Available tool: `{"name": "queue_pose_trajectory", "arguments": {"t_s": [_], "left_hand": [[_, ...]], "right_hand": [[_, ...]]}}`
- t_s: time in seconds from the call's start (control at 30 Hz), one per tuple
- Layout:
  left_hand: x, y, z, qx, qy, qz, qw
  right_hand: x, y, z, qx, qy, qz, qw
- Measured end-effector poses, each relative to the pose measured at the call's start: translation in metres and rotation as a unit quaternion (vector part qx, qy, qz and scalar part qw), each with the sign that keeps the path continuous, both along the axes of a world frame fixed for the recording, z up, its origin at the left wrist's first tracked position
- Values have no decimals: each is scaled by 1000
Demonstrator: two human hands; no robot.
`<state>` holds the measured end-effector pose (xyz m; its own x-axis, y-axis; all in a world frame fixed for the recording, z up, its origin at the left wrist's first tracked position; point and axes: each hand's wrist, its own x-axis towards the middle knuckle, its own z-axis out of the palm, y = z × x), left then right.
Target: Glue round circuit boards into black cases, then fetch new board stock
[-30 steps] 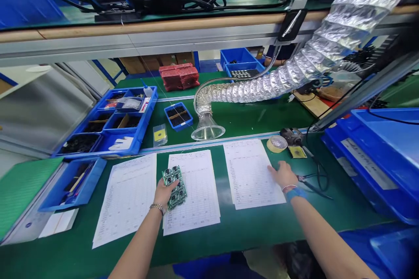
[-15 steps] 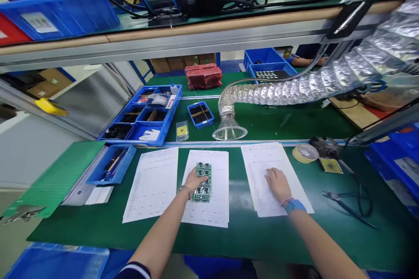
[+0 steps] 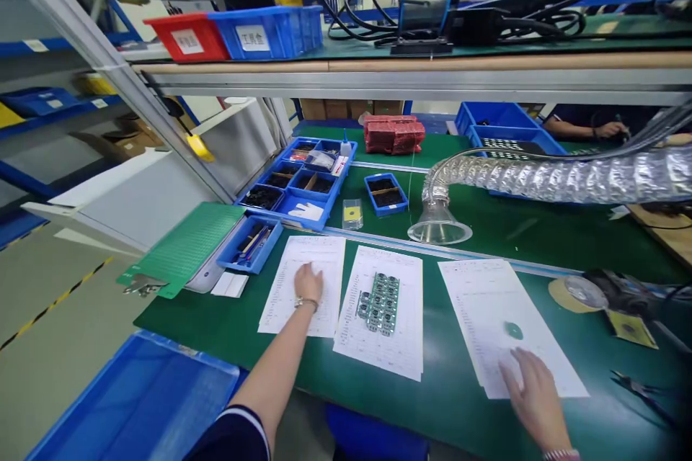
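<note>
Near the middle of the green desk (image 3: 437, 331), a cluster of green circuit boards (image 3: 385, 302) lies on the middle sheet (image 3: 403, 356) of printed paper, apart from both hands. To its left, the left hand (image 3: 309, 287) is over the left sheet (image 3: 278, 317); its fingertips are unclear against the paper, so I cannot tell whether its fingers are apart or together. The right hand (image 3: 535, 396) is over the lower edge of the right sheet (image 3: 486, 302), its fingers stretched forward with the thumb apart, clamped on nothing visible. Just beyond them, a small green piece (image 3: 513, 330) shows against that sheet, too blurred to identify. Beyond the boards, a clear funnel (image 3: 439, 223) at the end of a silver hose (image 3: 502, 173) faces down. Right of the right sheet are a tape roll (image 3: 577, 294) and, nearer, pliers (image 3: 638, 384). Left of the left sheet, a blue tray (image 3: 266, 246) holds slim tools.
</note>
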<state>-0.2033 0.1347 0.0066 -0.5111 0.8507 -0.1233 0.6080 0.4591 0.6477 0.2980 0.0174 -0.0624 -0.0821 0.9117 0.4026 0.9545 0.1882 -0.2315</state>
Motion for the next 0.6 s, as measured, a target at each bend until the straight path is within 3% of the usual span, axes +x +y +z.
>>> {"name": "queue_pose_trajectory", "arguments": {"t_s": [0.1,0.17,0.27,0.33,0.4,0.47,0.6], "left_hand": [[-74,2,-1,-56,4,86,995],[-102,4,-4,-91,-14,104,990],[-115,-1,-4,-104,-56,75,990],[-114,-18,5,-70,-86,35,993],[-114,-49,21,-10,-112,-1,994],[-117,-97,41,55,-135,-18,989],[-117,-235,84,150,-181,-3,972]], "right_hand": [[-16,-58,-9,-38,13,17,999],[-32,-89,-11,-54,26,23,998],[-56,-117,-5,-54,41,30,997],[-70,-126,3,-42,44,47,997],[-84,-130,12,-38,41,71,996],[-100,-133,20,-40,38,96,994],[-137,-147,32,-44,59,180,981]]}}
